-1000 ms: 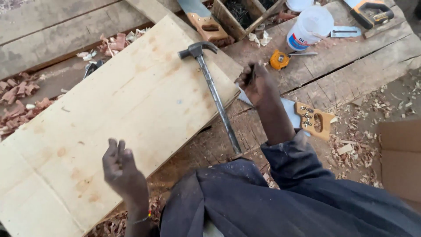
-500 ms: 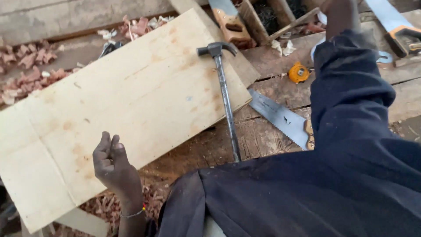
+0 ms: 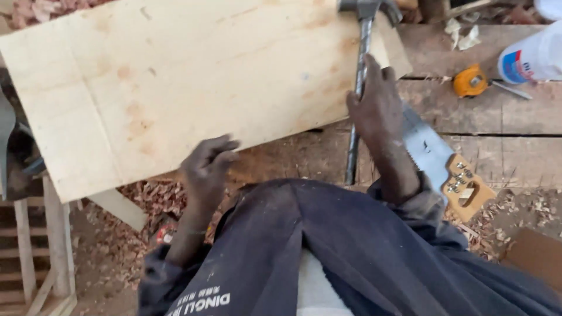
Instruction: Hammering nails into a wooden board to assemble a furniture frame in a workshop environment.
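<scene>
Hammer (image 3: 358, 88) lies with its steel shaft across the near corner of the pale plywood sheet (image 3: 175, 88), my right hand (image 3: 377, 108) curled over the shaft in a loose grip, while my left hand (image 3: 206, 167) rests half-open, empty, at the sheet's near edge as if to steady it. Beside them on the rough plank counter (image 3: 515, 117) lie a handsaw (image 3: 436, 158), a yellow tape measure (image 3: 470, 82) and a white bottle (image 3: 533, 58), wood shavings (image 3: 155, 196) littering the ground below.

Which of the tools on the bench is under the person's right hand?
The hammer: the right hand lies on its metal shaft. The saw sits beside it.
</scene>
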